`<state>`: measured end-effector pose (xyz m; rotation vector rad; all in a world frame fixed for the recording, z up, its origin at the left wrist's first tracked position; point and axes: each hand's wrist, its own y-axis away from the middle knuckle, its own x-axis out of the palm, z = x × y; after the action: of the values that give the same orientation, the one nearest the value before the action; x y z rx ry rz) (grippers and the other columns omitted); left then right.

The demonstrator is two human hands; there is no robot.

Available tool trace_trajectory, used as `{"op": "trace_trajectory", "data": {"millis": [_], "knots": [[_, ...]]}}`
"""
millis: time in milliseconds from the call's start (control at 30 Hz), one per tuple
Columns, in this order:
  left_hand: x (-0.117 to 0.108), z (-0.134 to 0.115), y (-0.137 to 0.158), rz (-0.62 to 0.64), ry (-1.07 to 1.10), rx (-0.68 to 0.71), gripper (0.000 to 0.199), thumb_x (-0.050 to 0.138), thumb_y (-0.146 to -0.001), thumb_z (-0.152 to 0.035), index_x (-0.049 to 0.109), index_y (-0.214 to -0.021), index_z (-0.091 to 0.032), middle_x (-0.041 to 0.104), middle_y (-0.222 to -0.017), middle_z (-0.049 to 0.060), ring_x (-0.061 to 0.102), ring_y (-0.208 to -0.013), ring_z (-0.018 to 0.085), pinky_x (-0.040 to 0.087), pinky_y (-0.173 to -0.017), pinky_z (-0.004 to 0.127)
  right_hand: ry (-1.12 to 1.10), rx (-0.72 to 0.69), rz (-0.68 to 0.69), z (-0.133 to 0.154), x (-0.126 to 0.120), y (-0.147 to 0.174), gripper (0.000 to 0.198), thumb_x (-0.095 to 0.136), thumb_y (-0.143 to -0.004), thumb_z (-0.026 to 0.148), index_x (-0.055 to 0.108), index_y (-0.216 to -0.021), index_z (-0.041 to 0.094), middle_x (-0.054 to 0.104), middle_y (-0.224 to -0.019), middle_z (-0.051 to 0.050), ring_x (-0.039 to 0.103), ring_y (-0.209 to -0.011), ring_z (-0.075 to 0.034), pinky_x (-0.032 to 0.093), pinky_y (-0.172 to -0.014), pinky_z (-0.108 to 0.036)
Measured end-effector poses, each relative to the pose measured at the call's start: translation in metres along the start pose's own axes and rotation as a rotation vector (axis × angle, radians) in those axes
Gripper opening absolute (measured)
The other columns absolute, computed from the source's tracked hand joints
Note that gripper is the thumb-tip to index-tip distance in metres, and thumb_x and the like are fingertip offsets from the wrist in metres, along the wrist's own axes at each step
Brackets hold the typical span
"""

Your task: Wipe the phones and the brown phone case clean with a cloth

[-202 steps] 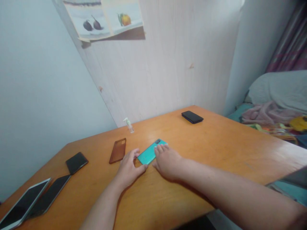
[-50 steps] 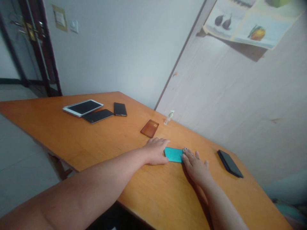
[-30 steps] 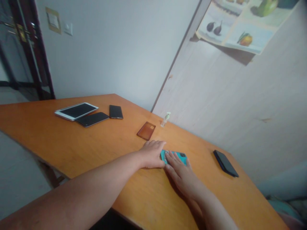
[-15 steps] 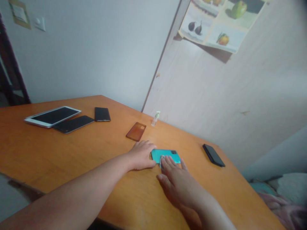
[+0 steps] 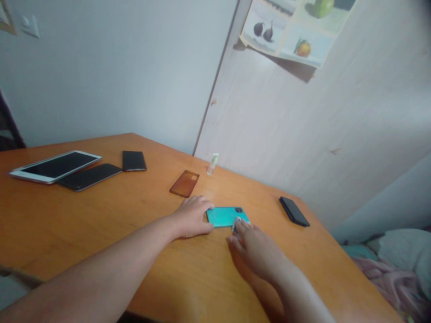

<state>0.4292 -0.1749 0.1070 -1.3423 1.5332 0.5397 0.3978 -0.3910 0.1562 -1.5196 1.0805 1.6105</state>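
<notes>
A turquoise phone point(image 5: 222, 216) lies back up on the wooden table, its camera block at the far right corner. My left hand point(image 5: 193, 217) grips the phone's left end between thumb and fingers. At the phone's lower right edge, my right hand point(image 5: 253, 240) presses a small white wipe point(image 5: 237, 223) with its fingertips; most of the wipe is hidden under them. Beyond my left hand lies a brown see-through phone case point(image 5: 185, 183). A small clear pump bottle point(image 5: 212, 164) stands behind the case.
A white tablet point(image 5: 57, 166) overlaps a dark phone point(image 5: 89, 177) at the left of the table point(image 5: 161, 278). Near them lies another dark phone point(image 5: 134, 161). A black wallet-like item point(image 5: 294, 211) rests by the right edge. A wall rises behind the table.
My right hand has slid the wipe rightward along the phone, from its middle to the lower right corner. My left hand keeps its hold. The whole view has shifted slightly.
</notes>
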Motion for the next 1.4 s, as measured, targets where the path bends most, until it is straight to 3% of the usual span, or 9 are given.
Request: {"op": "trace_trajectory", "data": {"millis": [100,333,533,700,933,1167,1233,1300,1400], "knots": [[0.001,0.001,0.0,-0.004,-0.005,0.009,0.049,0.066,-0.07,-0.043,0.062,-0.116,-0.025,0.06,-0.115,0.006,0.055,-0.108,0.029,0.045,-0.09,0.038,0.035,0.068,-0.014,-0.007,-0.002,-0.004,0.042,0.04,-0.096,0.037,0.062,-0.121,0.011,0.063,-0.125,-0.02,0.06,-0.114,-0.033,0.041,-0.1,-0.046],[-0.001,0.001,0.0,0.019,0.003,0.027,0.041,0.06,-0.078,-0.043,0.064,-0.115,-0.026,0.061,-0.114,0.006,0.055,-0.109,0.027,0.043,-0.093,0.037,-0.105,-0.238,-0.073,0.022,0.011,0.003,0.052,0.04,-0.097,0.038,0.046,-0.144,0.017,0.04,-0.152,-0.011,0.039,-0.139,-0.026,0.026,-0.116,-0.039],[-0.001,0.002,-0.003,0.051,-0.002,0.002,0.032,0.045,-0.09,-0.033,0.066,-0.113,-0.029,0.063,-0.113,0.004,0.056,-0.109,0.024,0.042,-0.092,0.036,-0.062,-0.047,-0.087,0.008,0.007,-0.004,0.052,0.039,-0.097,0.04,0.052,-0.14,0.014,0.048,-0.145,-0.015,0.045,-0.134,-0.031,0.029,-0.114,-0.049],[0.001,0.003,-0.005,0.047,0.0,-0.004,0.034,0.044,-0.089,-0.03,0.065,-0.117,-0.028,0.062,-0.118,0.004,0.055,-0.111,0.025,0.042,-0.093,0.037,-0.141,-0.262,-0.061,0.018,0.007,-0.001,0.049,0.035,-0.1,0.041,0.046,-0.144,0.024,0.042,-0.151,-0.007,0.037,-0.14,-0.024,0.021,-0.118,-0.045],[0.001,0.0,-0.002,0.025,0.004,-0.002,0.032,0.052,-0.085,-0.039,0.065,-0.111,-0.028,0.062,-0.113,0.005,0.056,-0.108,0.026,0.043,-0.092,0.038,-0.015,0.114,-0.104,-0.023,0.012,-0.024,0.047,0.03,-0.101,0.042,0.059,-0.129,0.018,0.056,-0.138,-0.016,0.05,-0.129,-0.032,0.025,-0.11,-0.061],[0.001,0.0,0.001,0.009,0.012,0.02,0.04,0.061,-0.077,-0.051,0.065,-0.11,-0.028,0.061,-0.111,0.006,0.056,-0.108,0.028,0.044,-0.09,0.038,-0.189,-0.271,-0.067,0.006,0.013,-0.017,0.051,0.026,-0.102,0.046,0.045,-0.144,0.026,0.043,-0.151,-0.006,0.034,-0.142,-0.022,0.017,-0.118,-0.048],[0.001,0.0,0.0,0.013,0.01,0.014,0.042,0.062,-0.076,-0.05,0.064,-0.112,-0.028,0.061,-0.113,0.006,0.055,-0.109,0.028,0.044,-0.091,0.038,-0.165,-0.167,-0.075,-0.005,0.014,-0.022,0.05,0.026,-0.102,0.047,0.047,-0.143,0.026,0.043,-0.151,-0.006,0.033,-0.142,-0.024,0.014,-0.117,-0.056],[0.001,0.001,-0.001,0.007,0.01,0.007,0.047,0.065,-0.073,-0.048,0.063,-0.115,-0.027,0.061,-0.115,0.006,0.055,-0.11,0.029,0.044,-0.092,0.039,-0.114,0.044,-0.101,-0.023,0.018,-0.031,0.05,0.027,-0.101,0.046,0.048,-0.142,0.026,0.042,-0.151,-0.008,0.032,-0.142,-0.03,0.012,-0.113,-0.066],[0.001,0.0,-0.001,0.003,0.015,0.0,0.051,0.066,-0.071,-0.047,0.062,-0.117,-0.026,0.06,-0.118,0.007,0.055,-0.111,0.03,0.044,-0.092,0.04,-0.096,0.199,-0.131,-0.039,0.025,-0.041,0.049,0.028,-0.101,0.046,0.048,-0.14,0.024,0.043,-0.151,-0.01,0.031,-0.142,-0.032,0.016,-0.11,-0.067]]}}
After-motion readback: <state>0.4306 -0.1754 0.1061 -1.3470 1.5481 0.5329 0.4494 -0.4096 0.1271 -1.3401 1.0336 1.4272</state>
